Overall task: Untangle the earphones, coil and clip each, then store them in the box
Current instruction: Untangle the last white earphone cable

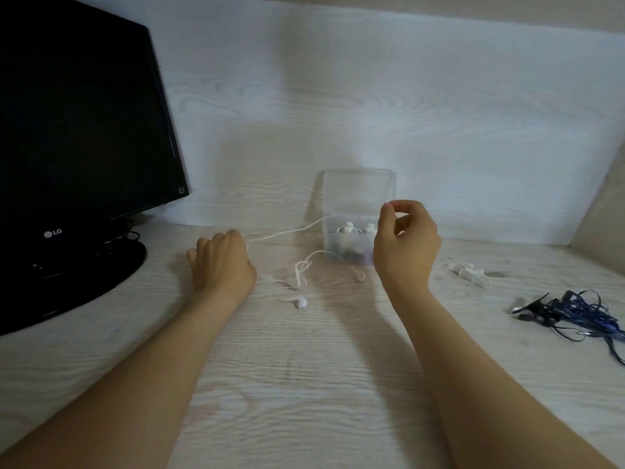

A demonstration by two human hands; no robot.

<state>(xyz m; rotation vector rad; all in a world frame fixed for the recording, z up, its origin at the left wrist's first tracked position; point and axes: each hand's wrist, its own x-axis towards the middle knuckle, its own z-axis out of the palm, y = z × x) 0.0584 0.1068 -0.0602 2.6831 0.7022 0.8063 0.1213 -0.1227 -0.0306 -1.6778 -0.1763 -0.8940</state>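
The left hand (221, 262) grips and the right hand (406, 242) pinches the white earphones (301, 269), knotted over the tabletop (304, 384) before the box (358, 191), already partly filled; the tangled blue earphones (581, 309) and loose clips (470, 274) await handling.

Left hand (221, 262), right hand (406, 245): both bare, forearms bare to the frame edge, short nails.
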